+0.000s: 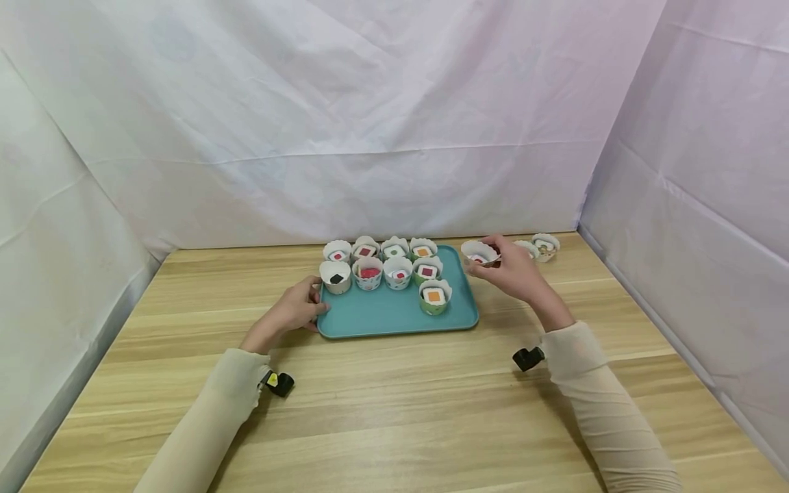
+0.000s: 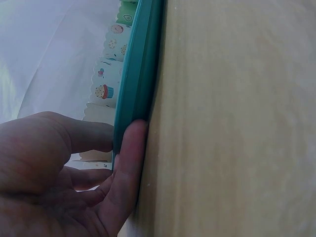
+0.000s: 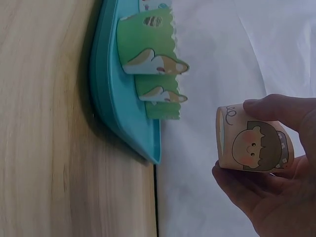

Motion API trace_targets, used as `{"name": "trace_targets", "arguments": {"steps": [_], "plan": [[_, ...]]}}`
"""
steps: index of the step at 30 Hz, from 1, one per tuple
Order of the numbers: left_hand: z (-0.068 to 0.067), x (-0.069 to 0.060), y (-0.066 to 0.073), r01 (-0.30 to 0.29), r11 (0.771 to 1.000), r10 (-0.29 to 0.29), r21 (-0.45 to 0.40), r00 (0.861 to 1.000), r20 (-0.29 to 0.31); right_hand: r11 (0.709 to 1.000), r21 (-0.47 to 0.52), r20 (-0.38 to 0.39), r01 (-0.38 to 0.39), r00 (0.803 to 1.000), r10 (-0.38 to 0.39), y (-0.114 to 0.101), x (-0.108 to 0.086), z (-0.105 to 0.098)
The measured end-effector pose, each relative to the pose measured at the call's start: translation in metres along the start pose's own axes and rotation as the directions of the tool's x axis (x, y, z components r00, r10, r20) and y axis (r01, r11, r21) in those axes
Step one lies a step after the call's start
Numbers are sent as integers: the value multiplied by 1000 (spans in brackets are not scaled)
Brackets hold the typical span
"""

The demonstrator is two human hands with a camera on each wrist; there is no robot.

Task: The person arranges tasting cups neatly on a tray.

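A teal tray [image 1: 376, 316] lies on the table, bearing several paper baking cups with small coloured pieces inside. My left hand [image 1: 297, 306] grips the tray's left edge; in the left wrist view its thumb and fingers pinch the rim from both sides. Just off the tray's right end, my right hand [image 1: 510, 268] holds a paper cup [image 3: 254, 145] printed with a cartoon face, thumb on one side and fingers on the other. That cup is raised, and a white and red piece shows inside it in the head view. A green cup [image 1: 435, 298] stands alone in the tray's front row.
Beyond my right hand, a paper cup [image 1: 545, 246] stands on the table, with another cup [image 1: 527, 247] partly hidden by the hand. White cloth [image 1: 345, 137] hangs behind and at both sides of the wooden table [image 1: 394, 411].
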State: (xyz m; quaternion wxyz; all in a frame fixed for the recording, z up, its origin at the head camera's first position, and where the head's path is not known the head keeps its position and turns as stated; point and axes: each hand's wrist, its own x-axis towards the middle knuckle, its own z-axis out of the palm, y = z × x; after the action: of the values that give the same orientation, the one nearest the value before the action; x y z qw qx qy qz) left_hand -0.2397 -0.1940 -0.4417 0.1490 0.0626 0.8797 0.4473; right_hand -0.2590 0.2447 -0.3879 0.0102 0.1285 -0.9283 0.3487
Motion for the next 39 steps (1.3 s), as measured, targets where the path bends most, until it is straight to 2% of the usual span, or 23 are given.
{"name": "trace_targets", "arguments": {"steps": [11, 18, 28, 39], "plan": [[0, 2, -2, -5, 1000, 5, -5, 1000, 0, 998, 47, 25, 38, 999, -39, -18, 1, 22], [3, 2, -2, -12, 1000, 12, -9, 1000, 4, 997, 28, 40, 78, 996, -79, -31, 3, 37], [0, 3, -2, -3, 1000, 3, -3, 1000, 7, 991, 21, 62, 132, 989, -133, -50, 8, 57], [-2, 0, -1, -2, 1000, 2, 1, 1000, 1, 977, 7, 102, 211, 972, -211, -68, 17, 81]]}}
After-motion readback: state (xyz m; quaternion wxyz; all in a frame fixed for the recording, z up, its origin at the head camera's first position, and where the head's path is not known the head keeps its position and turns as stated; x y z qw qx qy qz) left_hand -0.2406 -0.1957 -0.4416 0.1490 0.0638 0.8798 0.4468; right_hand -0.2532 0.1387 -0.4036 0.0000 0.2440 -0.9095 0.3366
